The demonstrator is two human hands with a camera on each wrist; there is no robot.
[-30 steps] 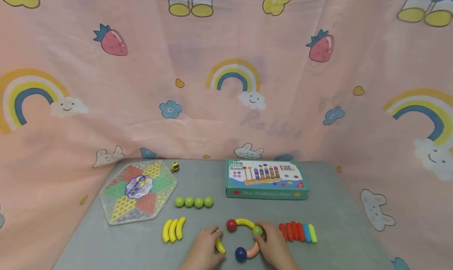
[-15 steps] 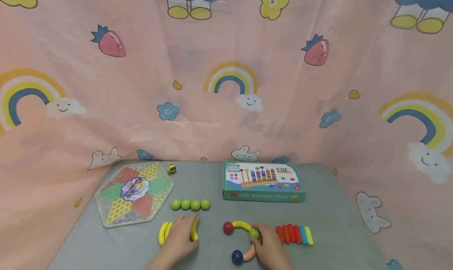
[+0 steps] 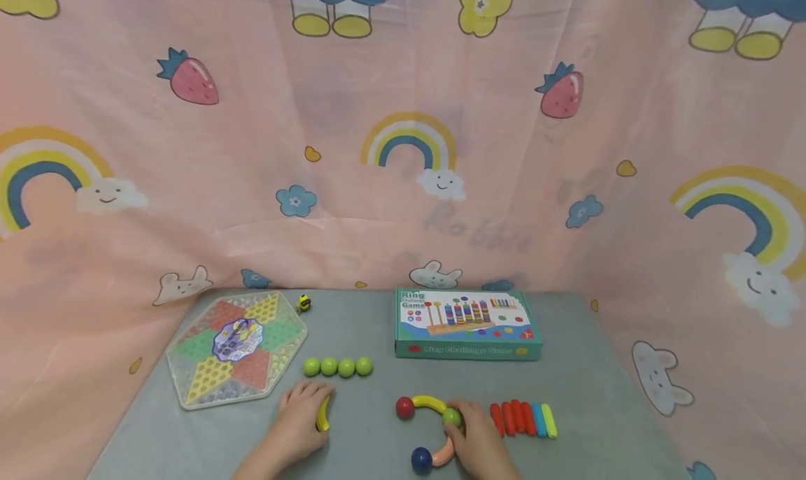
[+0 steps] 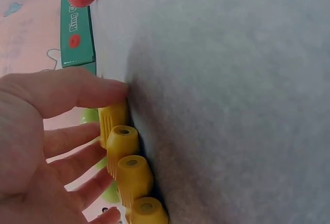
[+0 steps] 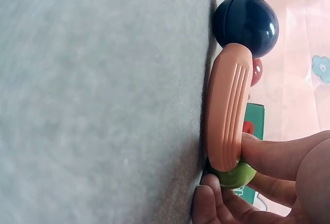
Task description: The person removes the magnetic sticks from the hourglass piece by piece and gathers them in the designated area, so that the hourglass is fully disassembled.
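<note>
My left hand (image 3: 299, 417) pinches a yellow curved magnetic stick (image 3: 323, 415) between thumb and fingertips at the left of the table. In the left wrist view, more yellow curved sticks (image 4: 135, 177) with round metal dots on their ends stand in a row beside it; the head view has them hidden under the hand. My right hand (image 3: 481, 438) grips a green ball (image 3: 451, 417) at a bend of a C-shaped chain. From that ball a yellow curved stick (image 3: 429, 402) runs to a red ball (image 3: 405, 407), and an orange curved stick (image 5: 229, 108) runs to a dark blue ball (image 5: 247, 25).
Several green balls (image 3: 329, 366) line up beyond the left hand. A hexagonal board game (image 3: 236, 350) and a small bee figure (image 3: 303, 303) lie back left. A Ring Challenge Game box (image 3: 467, 326) stands behind the chain. Red, blue and yellow-green sticks (image 3: 519, 417) lie right.
My left hand has carried the yellow curved stick leftward from beside the chain to the other yellow sticks. The right hand keeps its grip on the green ball.
</note>
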